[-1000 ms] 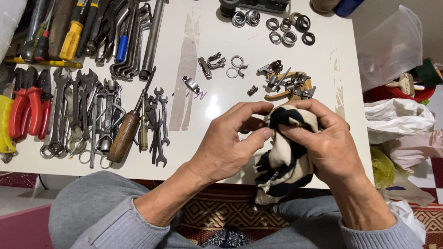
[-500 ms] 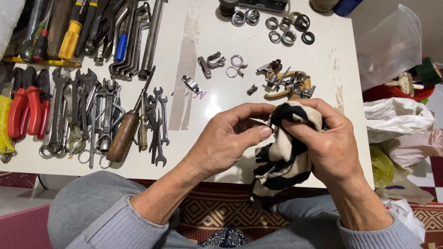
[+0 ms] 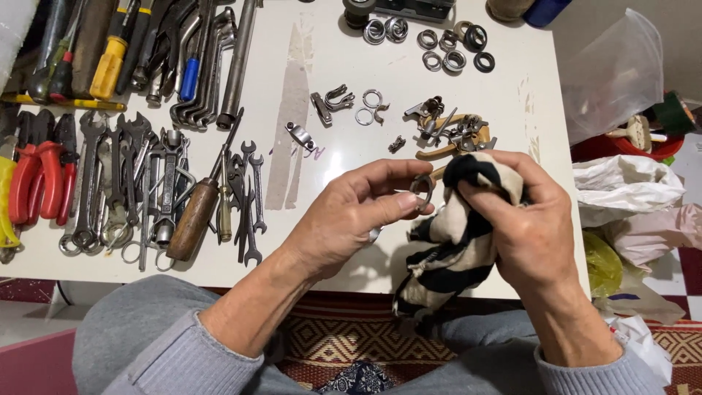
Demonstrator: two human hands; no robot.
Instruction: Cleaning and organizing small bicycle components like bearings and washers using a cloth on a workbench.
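a small dark metal ring (image 3: 423, 186), centre frame, pinched in the left hand (image 3: 351, 212) grip; right hand (image 3: 530, 234) grip bunches a black-and-cream striped cloth (image 3: 457, 241) against it.

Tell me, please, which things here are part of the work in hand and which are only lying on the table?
In hand:
left hand pinching a small metal ring
right hand holding a striped cloth against it

Lying about:
spanners
wooden-handled screwdriver
red pliers
loose rings and washers
clear plastic bag
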